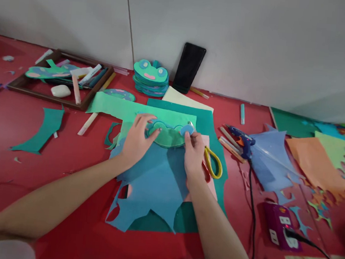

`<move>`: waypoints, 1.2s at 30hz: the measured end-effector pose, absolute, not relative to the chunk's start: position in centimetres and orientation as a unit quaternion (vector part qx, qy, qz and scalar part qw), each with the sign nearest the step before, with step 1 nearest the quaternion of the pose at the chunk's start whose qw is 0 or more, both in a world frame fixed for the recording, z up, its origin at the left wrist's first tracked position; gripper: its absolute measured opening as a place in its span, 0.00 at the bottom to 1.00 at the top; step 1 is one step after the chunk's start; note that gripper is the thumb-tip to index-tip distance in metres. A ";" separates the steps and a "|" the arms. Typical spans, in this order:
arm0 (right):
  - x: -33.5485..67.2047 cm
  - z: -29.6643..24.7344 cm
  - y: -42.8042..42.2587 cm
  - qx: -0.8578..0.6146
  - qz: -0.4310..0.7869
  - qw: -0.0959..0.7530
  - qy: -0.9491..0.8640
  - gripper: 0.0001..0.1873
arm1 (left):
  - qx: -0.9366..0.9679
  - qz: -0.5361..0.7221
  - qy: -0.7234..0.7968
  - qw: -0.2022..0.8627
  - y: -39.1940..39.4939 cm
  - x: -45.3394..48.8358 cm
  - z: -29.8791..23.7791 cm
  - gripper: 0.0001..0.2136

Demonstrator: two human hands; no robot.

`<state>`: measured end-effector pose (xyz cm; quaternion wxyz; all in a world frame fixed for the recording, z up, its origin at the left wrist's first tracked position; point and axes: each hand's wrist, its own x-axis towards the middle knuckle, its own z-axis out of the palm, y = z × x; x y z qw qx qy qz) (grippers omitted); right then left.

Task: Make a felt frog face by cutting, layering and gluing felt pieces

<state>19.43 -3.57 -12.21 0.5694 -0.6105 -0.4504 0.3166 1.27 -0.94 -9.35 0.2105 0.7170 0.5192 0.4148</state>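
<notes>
My left hand (137, 137) lies on the left part of a green frog-shaped foam cutout (167, 136), fingers curled over its edge. My right hand (193, 153) pinches a small blue foam circle (187, 129) against the cutout's right top. The cutout rests on a large blue foam sheet (152, 184) with holes cut out of it, over darker teal (212, 125) and light green sheets (117, 107). Yellow-handled scissors (213, 162) lie just right of my right hand.
A stack of finished frog shapes (150, 77) and a black phone (188, 67) lean at the wall. A wooden tray (59, 80) with markers sits back left. A blue glue gun (241, 140), its black cord, a purple power strip (281, 224) and foam scraps lie right.
</notes>
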 end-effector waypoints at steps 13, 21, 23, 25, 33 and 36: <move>19.1 -11.7 -3.5 -0.502 0.455 0.672 -0.300 0.10 | 0.589 0.428 0.474 0.495 1.4 0.3 -10.7 0.18; 19.0 -11.5 -3.3 -0.470 0.485 0.694 -0.250 0.11 | 0.672 0.330 0.515 0.417 1.2 0.0 -9.9 0.17; 18.9 -11.6 -3.3 -0.464 0.489 0.697 -0.242 0.11 | 0.661 0.319 0.504 0.454 1.0 -0.1 -9.6 0.19; 18.9 -11.6 -3.3 -0.461 0.494 0.699 -0.234 0.12 | 0.635 0.321 0.473 0.520 0.9 -0.1 -9.6 0.19; 19.1 -11.5 -3.5 -0.462 0.496 0.699 -0.228 0.10 | 0.609 0.324 0.444 0.572 1.3 0.0 -9.8 0.19; 19.0 -11.3 -3.7 -0.469 0.487 0.686 -0.266 0.09 | 0.626 0.306 0.456 0.554 1.3 0.1 -9.7 0.19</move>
